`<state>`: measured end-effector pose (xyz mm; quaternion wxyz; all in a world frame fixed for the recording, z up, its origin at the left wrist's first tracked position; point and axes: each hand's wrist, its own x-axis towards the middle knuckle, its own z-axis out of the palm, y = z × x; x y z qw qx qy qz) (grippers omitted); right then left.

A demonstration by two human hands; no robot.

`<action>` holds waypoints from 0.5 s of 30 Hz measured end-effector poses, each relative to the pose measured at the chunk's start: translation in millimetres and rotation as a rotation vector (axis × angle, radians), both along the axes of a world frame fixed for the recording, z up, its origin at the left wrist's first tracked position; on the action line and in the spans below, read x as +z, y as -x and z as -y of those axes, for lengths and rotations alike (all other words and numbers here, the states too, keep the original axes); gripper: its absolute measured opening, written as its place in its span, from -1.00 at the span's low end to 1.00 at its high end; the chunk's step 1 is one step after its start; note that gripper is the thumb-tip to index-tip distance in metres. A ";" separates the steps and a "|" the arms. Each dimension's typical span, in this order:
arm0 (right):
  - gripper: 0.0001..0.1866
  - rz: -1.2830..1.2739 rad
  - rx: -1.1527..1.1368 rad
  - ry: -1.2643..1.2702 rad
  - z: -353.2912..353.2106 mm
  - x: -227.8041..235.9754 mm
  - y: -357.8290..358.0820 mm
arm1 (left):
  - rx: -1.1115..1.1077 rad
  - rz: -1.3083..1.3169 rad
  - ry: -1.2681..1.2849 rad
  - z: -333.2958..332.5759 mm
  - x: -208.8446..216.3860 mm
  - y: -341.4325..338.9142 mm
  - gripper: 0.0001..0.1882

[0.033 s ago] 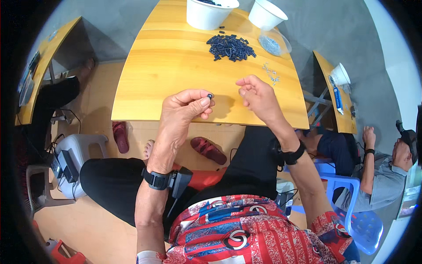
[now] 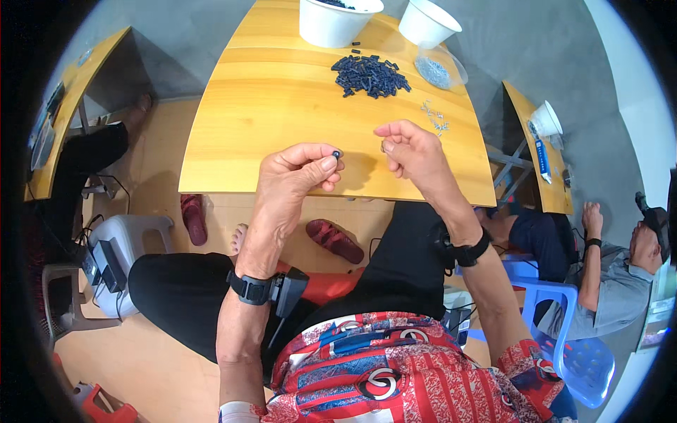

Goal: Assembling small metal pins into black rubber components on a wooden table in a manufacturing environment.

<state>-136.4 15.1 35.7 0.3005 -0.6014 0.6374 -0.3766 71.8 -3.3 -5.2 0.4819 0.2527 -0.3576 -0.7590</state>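
Note:
Over the near part of the wooden table (image 2: 254,120), my left hand (image 2: 296,169) is closed in a pinch. Its thumb and index finger hold a small black plastic sleeve (image 2: 337,154), the round end facing my other hand. To the right, my right hand (image 2: 416,155) hovers apart from it, index finger held out, thumb against the curled fingers; whatever these enclose is hidden. Beyond both hands lies a heap of short black sleeves (image 2: 370,76). A few small silver screws (image 2: 438,120) are scattered just past my right hand.
A white tub (image 2: 331,27) with black pieces stands at the far edge, another white tub (image 2: 429,25) beside it. A clear bag of silver screws (image 2: 437,72) lies at the right. A person in grey (image 2: 620,282) sits on the right, near a blue plastic chair (image 2: 575,352).
My right hand has shifted very slightly, its index fingertip a little further left. My left hand and the black sleeve have stayed in place.

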 end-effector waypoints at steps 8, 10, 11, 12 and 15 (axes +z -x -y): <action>-0.89 0.585 0.140 0.054 -16.8 32.7 -53.1 | 0.033 0.057 0.104 -10.4 15.1 -0.6 -0.87; -0.89 0.580 0.142 0.054 -17.2 31.3 -56.0 | 0.034 0.023 0.133 -12.6 16.7 -2.4 -0.87; -0.89 0.577 0.140 0.052 -16.9 30.5 -57.5 | 0.038 0.022 0.133 -12.8 17.8 -3.5 -0.87; -0.89 0.576 0.144 0.049 -16.9 30.2 -58.7 | 0.046 0.026 0.131 -13.1 19.0 -4.4 -0.87; -0.89 0.580 0.143 0.053 -15.7 29.0 -61.4 | 0.059 0.034 0.120 -11.9 20.4 -7.4 -0.87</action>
